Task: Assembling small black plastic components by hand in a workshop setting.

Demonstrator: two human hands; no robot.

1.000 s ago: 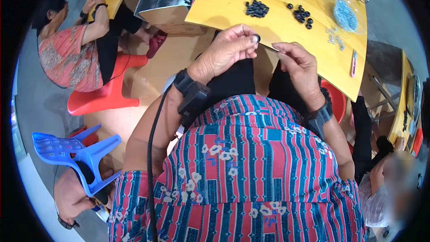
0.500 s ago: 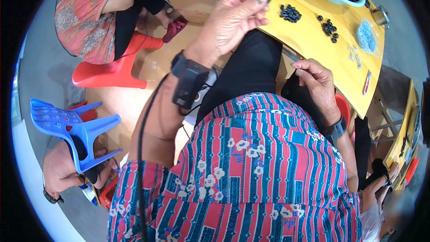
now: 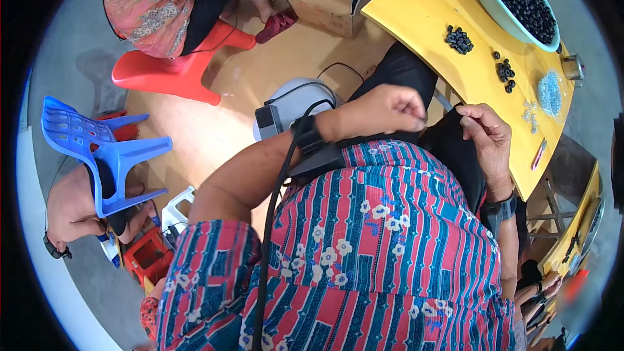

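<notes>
My left hand (image 3: pixel 390 112) is over my lap with its fingers curled in and closed. Motion smears the fingertips a little, and whatever they hold is hidden. Close to its right, by the table's edge, my right hand (image 3: pixel 487 140) has thumb and forefinger brought together in a pinch. I cannot make out what lies in that pinch. On the yellow table (image 3: pixel 416 6) beyond are a heap of small black cylindrical pieces (image 3: pixel 459 40) and a group of black ring-like pieces (image 3: pixel 505 73).
A pale green bowl (image 3: pixel 492 13) full of black pieces stands at the far right. Near it are clear-blue small parts (image 3: pixel 550 93), a metal cup (image 3: pixel 573 68) and a red-handled tool (image 3: pixel 539 154). An open box (image 3: pixel 318 0), red stool (image 3: pixel 175 78) and blue chair (image 3: pixel 127 162) stand left; other people sit nearby.
My left hand has come down and right from above the table's edge to my lap beside my right hand. The small black piece seen in its fingertips no longer shows. The view has shifted.
</notes>
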